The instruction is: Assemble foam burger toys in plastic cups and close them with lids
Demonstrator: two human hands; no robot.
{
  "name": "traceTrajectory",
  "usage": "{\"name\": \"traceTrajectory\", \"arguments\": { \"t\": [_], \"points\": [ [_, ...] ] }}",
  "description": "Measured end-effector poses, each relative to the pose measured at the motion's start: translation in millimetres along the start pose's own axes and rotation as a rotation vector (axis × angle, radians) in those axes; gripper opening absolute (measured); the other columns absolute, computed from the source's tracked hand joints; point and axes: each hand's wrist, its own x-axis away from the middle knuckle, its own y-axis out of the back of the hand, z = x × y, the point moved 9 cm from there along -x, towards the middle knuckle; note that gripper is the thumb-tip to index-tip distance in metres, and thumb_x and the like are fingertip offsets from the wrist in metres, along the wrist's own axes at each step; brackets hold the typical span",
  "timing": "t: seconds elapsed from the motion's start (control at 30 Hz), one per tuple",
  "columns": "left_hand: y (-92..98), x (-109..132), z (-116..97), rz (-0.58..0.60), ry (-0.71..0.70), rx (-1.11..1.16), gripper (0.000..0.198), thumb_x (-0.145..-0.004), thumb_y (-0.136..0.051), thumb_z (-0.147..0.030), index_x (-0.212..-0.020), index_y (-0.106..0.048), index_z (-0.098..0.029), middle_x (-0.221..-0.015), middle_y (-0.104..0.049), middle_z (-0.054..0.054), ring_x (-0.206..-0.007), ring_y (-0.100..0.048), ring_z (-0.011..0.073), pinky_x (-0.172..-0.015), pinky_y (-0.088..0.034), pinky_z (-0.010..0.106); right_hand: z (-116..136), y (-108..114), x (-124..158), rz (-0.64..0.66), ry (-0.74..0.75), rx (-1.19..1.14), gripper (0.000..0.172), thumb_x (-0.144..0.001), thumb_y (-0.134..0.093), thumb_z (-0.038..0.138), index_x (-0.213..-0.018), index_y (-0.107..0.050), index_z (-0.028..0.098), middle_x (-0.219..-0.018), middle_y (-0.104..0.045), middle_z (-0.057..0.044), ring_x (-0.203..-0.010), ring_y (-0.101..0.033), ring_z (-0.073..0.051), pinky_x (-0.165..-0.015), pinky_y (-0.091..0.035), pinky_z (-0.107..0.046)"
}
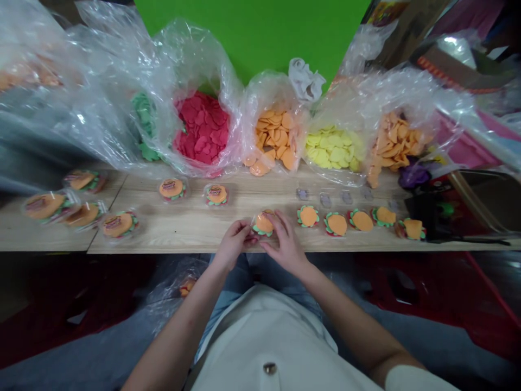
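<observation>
Both my hands meet at the table's front edge around a small foam burger (264,224) with an orange bun, green leaf layer and a thin clear wrap. My left hand (234,243) pinches its left side, and the fingertips of my right hand (287,250) press its right side. To the right stands a row of unwrapped foam burgers (336,224). To the left lie wrapped burgers in clear film (216,194).
The light wooden table (183,231) holds clear plastic bags of foam pieces in red (202,127), orange (275,136) and yellow (331,149). Small clear packets (325,200) lie behind the row. A dark object (431,214) stands at the right end. A green backdrop (252,32) rises behind.
</observation>
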Motion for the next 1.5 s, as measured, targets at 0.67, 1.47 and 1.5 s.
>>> {"name": "traceTrajectory", "arguments": {
  "t": [0.67, 1.47, 1.5],
  "points": [
    [-5.7, 59, 7, 0.249, 0.021, -0.413, 0.022, -0.073, -0.061, -0.033, -0.083, -0.065, -0.014, -0.066, -0.058, 0.001, -0.056, -0.046, 0.0094, -0.054, -0.038, 0.02, 5, -23, 30, 0.924, -0.209, -0.624, 0.024, -0.087, -0.038, 0.043, -0.084, -0.043, 0.02, -0.06, -0.049, 0.006, -0.049, -0.05, -0.009, -0.045, -0.04, -0.02],
    [-4.4, 129, 34, 0.16, 0.128, -0.277, 0.027, -0.077, -0.052, -0.045, -0.087, -0.058, -0.021, -0.076, -0.057, 0.0, -0.061, -0.051, 0.0117, -0.054, -0.043, 0.022, 19, -12, 93, 0.386, -0.326, -0.555, 0.019, -0.089, -0.034, 0.031, -0.076, -0.041, 0.019, -0.068, -0.042, 0.003, -0.063, -0.039, -0.01, -0.058, -0.033, -0.021],
    [-11.9, 131, 36, 0.229, 0.182, -0.237, 0.031, -0.075, -0.054, -0.046, -0.096, -0.056, -0.023, -0.084, -0.058, 0.002, -0.063, -0.053, 0.0124, -0.054, -0.044, 0.023, 21, -10, 88, 0.412, -0.296, -0.552, 0.019, -0.089, -0.035, 0.032, -0.076, -0.041, 0.019, -0.068, -0.042, 0.003, -0.063, -0.039, -0.01, -0.057, -0.033, -0.021]
  ]
}}
